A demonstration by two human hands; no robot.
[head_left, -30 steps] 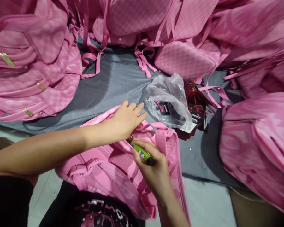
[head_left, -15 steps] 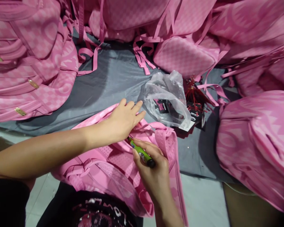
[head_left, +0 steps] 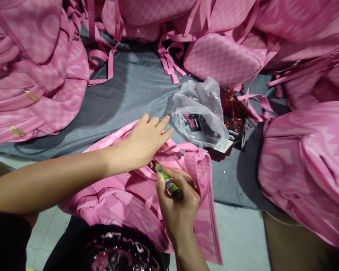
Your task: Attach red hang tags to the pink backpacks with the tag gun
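A pink backpack [head_left: 141, 184] lies with its padded back and straps up, partly on the grey cloth and partly over my lap. My left hand [head_left: 147, 141] rests on its upper part, fingers stretched out and apart; the palm's underside is hidden. My right hand [head_left: 180, 195] is closed round a green pen-like tool with a black end [head_left: 169, 183]. The tool's thin dark tip points up and left to the fabric beside my left wrist. What exactly the tip touches is hard to make out.
Beyond the backpack sits a clear plastic bag [head_left: 199, 113] with black tags inside. Black tags with red cords [head_left: 233, 124] lie beside it. Pink backpacks stand at left [head_left: 39, 75], at right [head_left: 307, 169] and along the back [head_left: 223, 58]. Grey cloth [head_left: 135, 82] covers the surface.
The right hand and the green tool have shifted slightly left, with the tool tilted more steeply. The left hand stays on the backpack. The camera view has moved a little.
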